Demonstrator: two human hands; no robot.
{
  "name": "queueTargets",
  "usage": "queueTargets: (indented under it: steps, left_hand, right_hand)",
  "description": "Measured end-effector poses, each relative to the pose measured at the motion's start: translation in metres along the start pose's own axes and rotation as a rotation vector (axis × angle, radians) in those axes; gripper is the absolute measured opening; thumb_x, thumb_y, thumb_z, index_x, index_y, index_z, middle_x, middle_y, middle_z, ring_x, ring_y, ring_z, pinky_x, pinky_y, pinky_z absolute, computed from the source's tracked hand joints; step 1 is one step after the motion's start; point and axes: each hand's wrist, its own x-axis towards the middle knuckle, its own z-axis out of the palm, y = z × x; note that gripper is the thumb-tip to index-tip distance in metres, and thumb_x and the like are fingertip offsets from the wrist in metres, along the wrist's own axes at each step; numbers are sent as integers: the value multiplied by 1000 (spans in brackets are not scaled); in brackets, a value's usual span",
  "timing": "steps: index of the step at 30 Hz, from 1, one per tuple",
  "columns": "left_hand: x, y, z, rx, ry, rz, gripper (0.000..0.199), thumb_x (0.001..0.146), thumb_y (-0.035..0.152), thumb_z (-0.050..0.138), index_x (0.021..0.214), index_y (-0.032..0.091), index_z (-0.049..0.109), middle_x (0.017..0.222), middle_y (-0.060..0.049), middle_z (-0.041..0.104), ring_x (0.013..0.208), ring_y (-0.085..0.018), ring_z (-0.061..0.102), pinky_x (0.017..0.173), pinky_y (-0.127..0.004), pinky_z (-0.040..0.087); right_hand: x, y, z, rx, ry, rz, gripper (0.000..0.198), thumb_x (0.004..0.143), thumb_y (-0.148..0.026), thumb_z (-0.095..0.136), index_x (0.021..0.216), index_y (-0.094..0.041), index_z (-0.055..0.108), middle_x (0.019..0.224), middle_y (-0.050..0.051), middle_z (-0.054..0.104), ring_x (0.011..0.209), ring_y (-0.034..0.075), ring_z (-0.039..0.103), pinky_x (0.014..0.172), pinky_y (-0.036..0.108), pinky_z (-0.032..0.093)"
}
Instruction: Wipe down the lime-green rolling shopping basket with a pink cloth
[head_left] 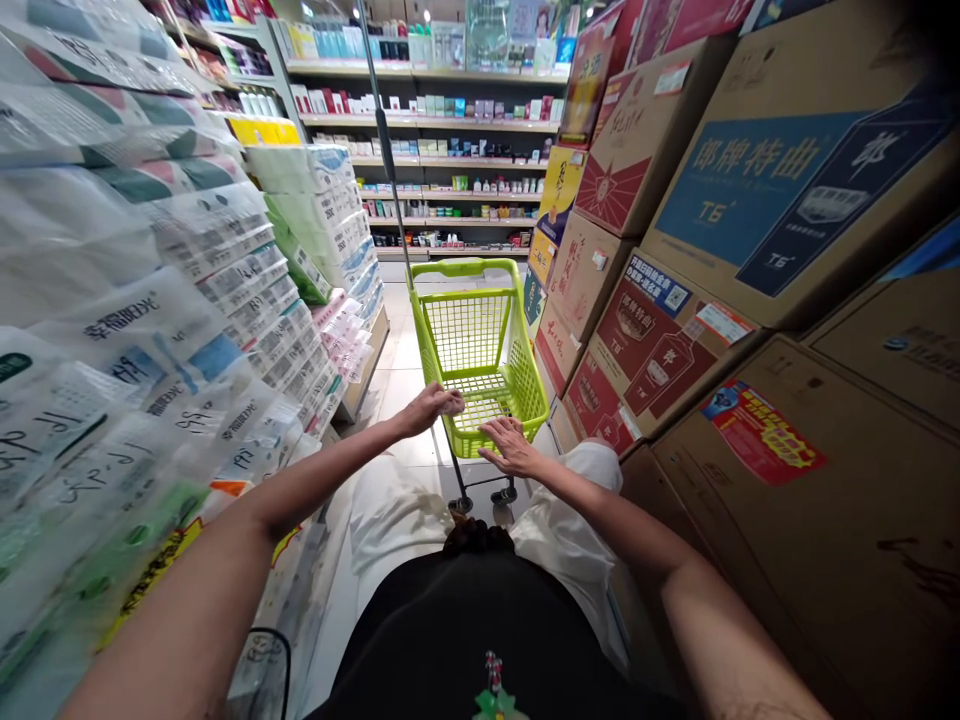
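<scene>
A lime-green shopping basket cart (472,325) with lattice sides stands on wheels between my legs, and no goods show inside it. My left hand (433,408) is at its near left corner, fingers curled closed; whether they grip the rim or something small is hidden. Over the near rim lies my right hand (511,447), fingers stretched out and apart, holding nothing. A thin dark pole (384,140) rises from beside the basket's far left corner.
Plastic-wrapped tissue packs (247,280) are piled high along the left. Stacked cardboard boxes (720,190) wall the right side. Shelves of small boxed goods (457,125) stand across the far end. Between them runs a narrow pale tiled floor (395,345).
</scene>
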Motion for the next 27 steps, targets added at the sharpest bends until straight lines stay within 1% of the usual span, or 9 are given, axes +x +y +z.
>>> queueTargets:
  steps: [3, 5, 10, 13, 16, 20, 22, 24, 27]
  left_hand:
    - [11, -5, 0, 85, 123, -66, 21, 84, 25, 67, 101, 16, 77, 94, -10, 61, 91, -23, 57, 91, -40, 53]
    - [6, -7, 5, 129, 147, -63, 22, 88, 22, 62, 104, 16, 76, 98, -11, 59, 95, -23, 57, 92, -40, 54]
    - [-16, -10, 7, 140, -3, 35, 30, 92, 19, 57, 117, 19, 74, 104, -11, 59, 100, -23, 59, 95, -41, 54]
    - [-1, -13, 0, 168, 114, -37, 26, 92, 16, 54, 107, 16, 75, 103, -12, 62, 97, -24, 59, 93, -43, 54]
    - [16, -14, 3, 175, 248, -101, 24, 94, 16, 50, 95, 15, 73, 100, -12, 63, 99, -25, 59, 90, -44, 55]
    - [4, -10, 19, 114, 175, -12, 21, 97, 22, 53, 100, 16, 73, 102, -10, 60, 104, -24, 61, 94, -42, 57]
    - [-8, -8, 25, 87, 167, -22, 20, 96, 25, 57, 106, 18, 73, 102, -10, 57, 103, -24, 62, 96, -43, 57]
    - [-17, -5, 30, 69, 235, -78, 17, 95, 26, 60, 104, 18, 72, 100, -8, 55, 101, -23, 62, 97, -44, 57]
    - [-27, 1, 49, 26, 453, -204, 9, 93, 24, 61, 95, 20, 68, 96, -6, 54, 97, -23, 60, 95, -43, 57]
  right_hand:
    - [3, 0, -1, 15, -7, 17, 37, 105, -45, 49, 135, -26, 58, 125, 9, 67, 120, 28, 53, 110, 44, 29]
    - [3, -1, -1, 16, 2, 32, 37, 104, -46, 49, 134, -25, 58, 125, 9, 67, 120, 28, 53, 110, 44, 29]
    - [1, -2, 1, 45, 28, 48, 39, 103, -50, 50, 132, -24, 59, 127, 10, 67, 123, 29, 51, 111, 46, 25]
    - [1, -2, 1, 69, 23, 77, 39, 102, -52, 50, 128, -24, 60, 124, 10, 68, 123, 29, 51, 111, 46, 25]
    - [3, -4, 2, 79, 27, 108, 39, 102, -53, 50, 125, -23, 61, 121, 10, 69, 123, 29, 52, 111, 46, 26]
    - [1, -5, 1, 86, 54, 138, 37, 101, -53, 51, 121, -24, 63, 117, 8, 70, 122, 28, 53, 110, 45, 26]
    - [0, -6, 1, 95, 72, 157, 35, 101, -52, 53, 118, -24, 64, 116, 8, 71, 121, 28, 53, 110, 44, 27]
    - [0, -8, 3, 104, 98, 189, 32, 100, -51, 53, 115, -24, 65, 113, 7, 72, 120, 27, 54, 109, 44, 27]
    - [2, -13, 8, 113, 138, 230, 29, 101, -48, 52, 112, -24, 65, 110, 6, 72, 117, 27, 55, 109, 43, 26]
